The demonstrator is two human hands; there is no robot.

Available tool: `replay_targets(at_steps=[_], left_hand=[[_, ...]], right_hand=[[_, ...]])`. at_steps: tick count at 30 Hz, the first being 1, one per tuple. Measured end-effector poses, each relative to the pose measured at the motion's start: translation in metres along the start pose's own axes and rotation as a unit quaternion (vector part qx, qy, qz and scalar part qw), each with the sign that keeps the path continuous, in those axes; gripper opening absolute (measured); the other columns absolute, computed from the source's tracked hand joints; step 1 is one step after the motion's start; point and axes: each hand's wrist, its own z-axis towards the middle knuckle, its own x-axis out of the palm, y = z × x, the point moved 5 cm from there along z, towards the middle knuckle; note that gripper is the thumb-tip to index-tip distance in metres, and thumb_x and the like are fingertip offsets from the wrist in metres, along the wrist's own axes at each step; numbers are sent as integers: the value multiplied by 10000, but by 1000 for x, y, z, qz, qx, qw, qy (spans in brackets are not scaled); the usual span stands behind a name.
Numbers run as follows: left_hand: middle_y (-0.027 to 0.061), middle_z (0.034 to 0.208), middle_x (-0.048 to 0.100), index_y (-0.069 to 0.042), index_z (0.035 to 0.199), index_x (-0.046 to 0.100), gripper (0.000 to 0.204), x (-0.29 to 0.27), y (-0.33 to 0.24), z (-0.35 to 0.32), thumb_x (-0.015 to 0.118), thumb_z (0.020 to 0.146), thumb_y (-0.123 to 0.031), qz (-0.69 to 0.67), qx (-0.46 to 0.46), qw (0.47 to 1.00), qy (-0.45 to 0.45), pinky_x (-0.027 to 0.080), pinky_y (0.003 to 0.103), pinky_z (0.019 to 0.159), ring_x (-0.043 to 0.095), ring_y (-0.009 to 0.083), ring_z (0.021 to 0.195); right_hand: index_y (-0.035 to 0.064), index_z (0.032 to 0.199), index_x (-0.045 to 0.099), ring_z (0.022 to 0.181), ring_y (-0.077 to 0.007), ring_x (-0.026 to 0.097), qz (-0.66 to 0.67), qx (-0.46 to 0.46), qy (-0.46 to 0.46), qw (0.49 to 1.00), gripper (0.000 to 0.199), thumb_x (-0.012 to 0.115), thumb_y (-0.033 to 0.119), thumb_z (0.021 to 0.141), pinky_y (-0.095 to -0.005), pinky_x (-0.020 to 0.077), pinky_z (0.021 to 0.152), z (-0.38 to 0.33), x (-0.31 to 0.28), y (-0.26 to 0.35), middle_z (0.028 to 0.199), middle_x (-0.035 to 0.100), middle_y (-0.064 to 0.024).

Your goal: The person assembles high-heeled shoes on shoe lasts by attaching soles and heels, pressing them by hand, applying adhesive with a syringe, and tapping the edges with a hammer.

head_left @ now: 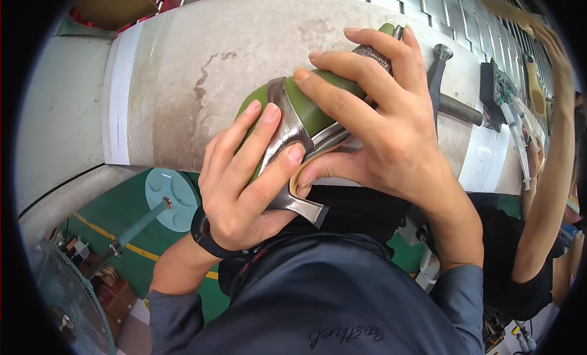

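A silvery metallic high-heeled sandal (286,124) lies on its side over the worktable, fitted on a green shoe last (310,106). My left hand (239,178) grips it at the back, fingers across the metallic strap and the last, beside the heel (302,208) that points toward me. My right hand (385,117) wraps round the middle and front, with its fingers over the last and the thumb under the sole near the heel. A textured band (373,54) shows at the toe end, partly hidden by my right fingers.
A hammer (441,65) lies right of my right hand on the stained pale worktable (171,80). Further right are a dark box (496,86), syringes (520,144) and a wooden-backed brush (536,89). A co-worker's arm (553,172) reaches in there. A fan (73,300) stands at lower left; a conveyor runs behind.
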Motion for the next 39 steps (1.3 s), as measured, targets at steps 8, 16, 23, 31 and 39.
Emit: replay_targets(at_steps=[8, 16, 23, 31, 39], left_hand=[[253, 1433, 646, -122, 1342, 675, 629, 4, 3, -4, 893, 759, -213, 7, -7, 999, -43, 525, 493, 951, 641, 459, 1290], [211, 1402, 684, -116, 1251, 737, 497, 5, -2, -5, 858, 783, -232, -1, -36, 997, -72, 493, 500, 998, 652, 424, 1292], [215, 1535, 545, 3, 1453, 577, 931, -11, -7, -1, 870, 748, -530, -22, -67, 997, 39, 439, 523, 1059, 556, 399, 1383], [262, 1535, 484, 49, 1573, 385, 1124, -10, 13, 54, 953, 710, -391, -77, -109, 984, 121, 381, 490, 1192, 489, 450, 1407], [289, 1531, 458, 64, 1594, 332, 912, 7, 11, 57, 802, 875, -242, -79, -113, 975, 174, 346, 515, 1195, 444, 468, 1412]], right_hand=[[111, 1146, 788, 1121, -280, 682, -7, 11, 32, 999, 779, 881, 576, 529, -701, 327, 1169, 17, -7, 6, 1142, 736, -41], [71, 1076, 772, 1071, -285, 721, -77, -18, 188, 979, 703, 912, 481, 523, -717, 321, 1188, 46, -14, 21, 1121, 757, -80], [86, 1221, 728, 1355, -356, 587, -58, -10, 207, 977, 790, 945, 444, 551, -693, 317, 1205, 43, -12, 27, 1335, 699, -110], [185, 1430, 653, 1482, -391, 448, -36, 8, 92, 995, 971, 919, 536, 565, -631, 360, 1206, 7, -32, -27, 1537, 568, -100], [165, 1364, 686, 1427, -384, 502, -3, -3, 72, 997, 866, 903, 539, 614, -667, 368, 1176, 2, -24, -32, 1431, 628, -81]])
